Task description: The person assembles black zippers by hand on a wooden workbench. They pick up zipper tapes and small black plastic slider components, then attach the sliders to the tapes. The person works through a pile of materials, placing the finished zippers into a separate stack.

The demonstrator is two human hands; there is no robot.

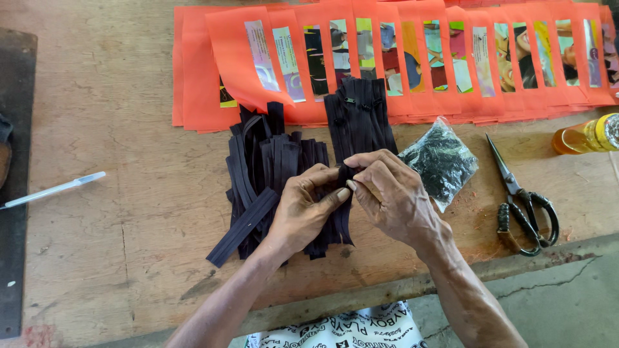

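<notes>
From above I see both hands meet over the table (129,129): left hand (303,209) and right hand (390,193) each pinch the top end of one black zipper strip (347,212) above the zipper pile (271,167). Bag of sliders (440,161) just right, scissors (525,206) beyond. Looks mid-fitting; steady alignment needed.
</notes>
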